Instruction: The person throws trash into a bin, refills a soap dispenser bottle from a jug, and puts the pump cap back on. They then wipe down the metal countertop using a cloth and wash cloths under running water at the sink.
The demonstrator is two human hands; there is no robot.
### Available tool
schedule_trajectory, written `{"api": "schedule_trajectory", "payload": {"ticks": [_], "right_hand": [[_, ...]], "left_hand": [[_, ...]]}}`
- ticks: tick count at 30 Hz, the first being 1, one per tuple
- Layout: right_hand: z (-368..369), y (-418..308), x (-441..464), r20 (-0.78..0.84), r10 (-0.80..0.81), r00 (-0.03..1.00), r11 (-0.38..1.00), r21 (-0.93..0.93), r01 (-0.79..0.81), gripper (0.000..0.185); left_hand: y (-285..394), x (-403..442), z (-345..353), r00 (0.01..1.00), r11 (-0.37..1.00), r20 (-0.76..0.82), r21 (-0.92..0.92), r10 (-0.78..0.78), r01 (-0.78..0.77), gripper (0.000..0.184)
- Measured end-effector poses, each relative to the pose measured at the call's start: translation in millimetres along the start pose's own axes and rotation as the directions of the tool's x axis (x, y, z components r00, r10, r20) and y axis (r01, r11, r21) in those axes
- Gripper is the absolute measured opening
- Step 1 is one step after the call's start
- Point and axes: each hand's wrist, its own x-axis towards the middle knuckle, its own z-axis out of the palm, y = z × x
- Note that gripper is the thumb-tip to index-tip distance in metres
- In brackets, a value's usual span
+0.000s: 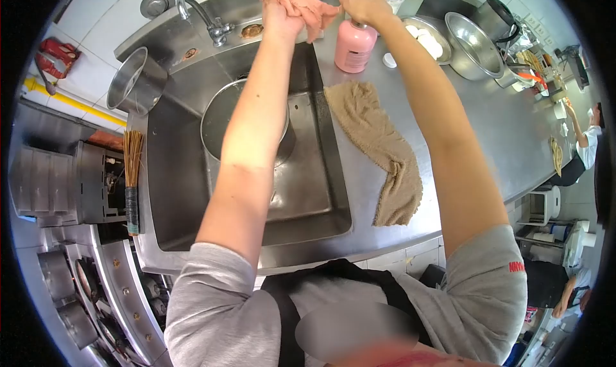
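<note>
Smooth steel counter (478, 132), crumpled pink cloth (308, 6) in left fingers (273, 11)

Left fingers (274, 10) clutch a pink cloth (299, 2) near the pink bottle (354, 47).

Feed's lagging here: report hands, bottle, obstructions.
Left hand holding pink cloth. Right hand at top of pink bottle, standing upright. Brown cloth nearby on counter.

Txt (357, 44) on pink btl (351, 61) illeg.
</note>
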Motion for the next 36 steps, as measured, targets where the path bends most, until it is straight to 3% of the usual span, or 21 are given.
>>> {"api": "schedule_trajectory", "payload": {"ticks": [1,3,5,6,7,9,11,13,15,16,18,19,21,25,27,30,31,33,34,35,36], "right_hand": [[-5,-4,1,-0.002,0.003,1.0,1.0,-0.001,-0.003,0.029],[-23,-9,2,0.23,0.273,0.934,0.917,0.231,-0.325,0.04],[-27,-8,1,0.164,0.24,0.957,0.941,0.201,-0.271,0.042],[-24,-7,3,0.114,0.203,0.972,0.96,0.171,-0.221,0.043],[-20,-6,5,0.117,0.204,0.972,0.96,0.17,-0.222,0.043],[-14,-8,2,0.197,0.24,0.951,0.955,0.129,-0.268,0.044],[-20,-8,1,0.183,0.287,0.94,0.938,0.145,-0.315,0.044],[-22,-4,7,0.157,0.32,0.934,0.924,0.165,-0.345,0.044],[-4,9,20,0.106,0.131,0.986,0.988,0.069,-0.139,0.045],[-1,8,19,0.112,0.126,0.986,0.988,0.071,-0.134,0.045],[-27,-12,-6,0.25,0.32,0.914,0.895,0.236,-0.378,0.044],[-22,-6,1,0.243,0.327,0.913,0.893,0.235,-0.383,0.044],[-7,9,26,0.116,0.172,0.978,0.973,0.138,-0.187,0.045],[-10,1,6,0.12,0.046,0.992,0.981,0.18,-0.067,0.047],[-27,-11,-9,0.193,0.231,0.954,0.942,0.202,-0.269,0.042],[-48,-12,-9,0.245,0.284,0.927,0.929,0.17,-0.329,0.041],[-32,-6,-4,0.256,0.282,0.925,0.928,0.171,-0.331,0.041],[-11,-2,1,0.142,0.085,0.986,0.985,0.139,-0.105,0.047],[-10,4,4,0.184,0.113,0.976,0.975,0.169,-0.145,0.05],[-15,-2,3,0.186,0.115,0.976,0.973,0.175,-0.148,0.05],[-22,-7,3,0.19,0.215,0.958,0.961,0.133,-0.242,0.047]], "left_hand": [[1,-4,20,0.945,0.989,-0.319,0.144,0.07,-0.024,0.025],[-5,-5,15,0.932,0.976,-0.343,0.214,0.119,-0.046,0.024],[-11,-6,7,0.927,0.992,-0.374,0.106,-0.027,0.071,0.022],[-19,-14,5,0.898,0.994,-0.436,0.105,0.054,-0.009,0.021],[-19,-15,5,0.898,0.995,-0.437,0.104,0.053,-0.008,0.021],[-22,-18,-4,0.92,0.996,-0.39,-0.086,-0.039,0.006,0.025],[-20,-19,-1,0.919,0.997,-0.389,-0.061,-0.07,0.051,0.027],[-15,-17,-1,0.917,0.999,-0.397,0.044,0.042,-0.027,0.03],[-14,-21,14,0.923,0.995,-0.38,0.099,0.054,-0.017,0.029],[-17,-22,19,0.921,0.991,-0.383,0.136,0.069,-0.017,0.032],[-16,-23,14,0.934,0.992,-0.353,0.126,0.045,-0.001,0.035],[-17,-19,9,0.938,0.992,-0.344,0.125,0.042,0.002,0.035],[-14,-15,13,0.947,0.988,-0.32,0.154,0.037,0.013,0.033],[-10,-5,6,0.941,0.98,-0.331,0.201,0.072,-0.004,0.033],[-15,-4,9,0.928,0.976,-0.369,0.218,0.053,0.03,0.033],[-13,-8,21,0.928,0.952,-0.365,0.303,0.081,0.037,0.032],[-12,-9,20,0.924,0.953,-0.375,0.301,0.077,0.042,0.032],[-8,-6,15,0.929,0.978,-0.362,0.208,0.08,-0.003,0.021],[-7,-5,17,0.921,0.953,-0.373,0.301,0.11,0.009,0.031],[-4,-8,18,0.921,0.952,-0.375,0.305,0.106,0.014,0.031],[1,-9,20,0.934,0.955,-0.351,0.293,0.069,0.039,0.031]]}}
